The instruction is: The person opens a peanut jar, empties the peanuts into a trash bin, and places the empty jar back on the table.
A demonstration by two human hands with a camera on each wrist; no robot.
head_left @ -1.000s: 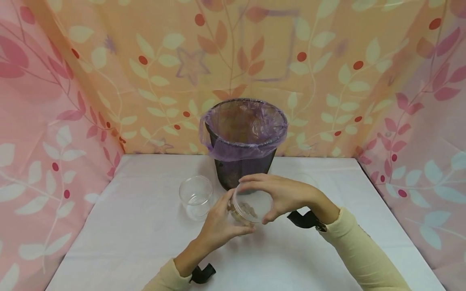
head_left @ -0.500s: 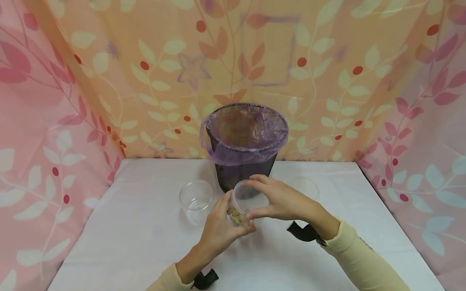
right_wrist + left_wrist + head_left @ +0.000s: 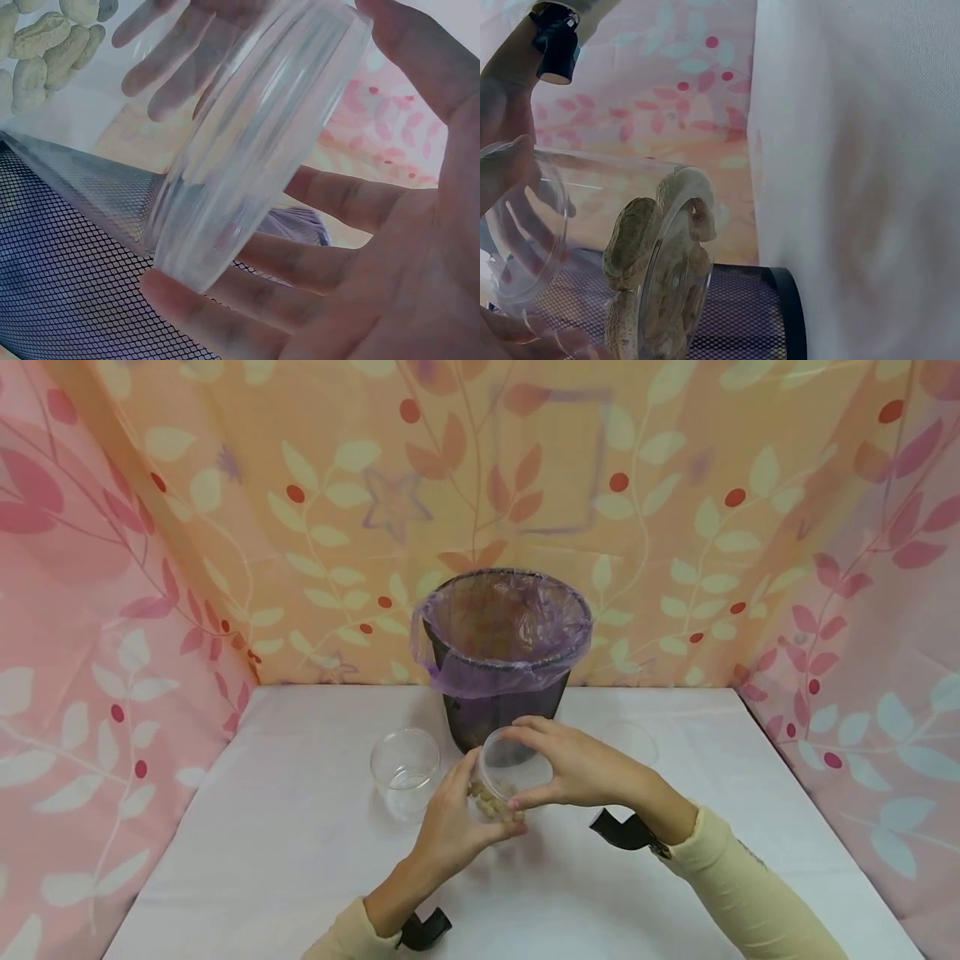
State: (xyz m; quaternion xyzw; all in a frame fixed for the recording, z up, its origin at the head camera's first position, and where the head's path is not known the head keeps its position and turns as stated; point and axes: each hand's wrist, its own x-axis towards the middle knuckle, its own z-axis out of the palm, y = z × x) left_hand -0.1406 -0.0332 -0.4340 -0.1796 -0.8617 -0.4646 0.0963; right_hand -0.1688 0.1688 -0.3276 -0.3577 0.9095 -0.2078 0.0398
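My left hand [image 3: 450, 827] grips a clear plastic jar, its fingers and thumb round the wall. Several unshelled peanuts [image 3: 634, 244] lie in the bottom of the jar, which is held tilted above the table. My right hand [image 3: 573, 768] holds the clear lid [image 3: 262, 150] at the jar's mouth, with thumb and fingers spread round its edge. Seen from the right wrist, the lid sits on the mouth with the peanuts [image 3: 45, 45] far behind it. Left of the hands, an uncovered clear jar [image 3: 405, 764] stands upright on the table.
A black mesh bin [image 3: 498, 702] lined with a purple plastic bag [image 3: 525, 668] stands just behind the hands. A faint clear disc [image 3: 633, 743] lies flat on the white table [image 3: 277, 827], beyond the right wrist. Patterned curtains [image 3: 300, 543] enclose the back and sides.
My right hand has turned on the lid, and its thumb has moved left. The jar has tilted, so the peanuts now show below the lid. Little differs over the last half second.
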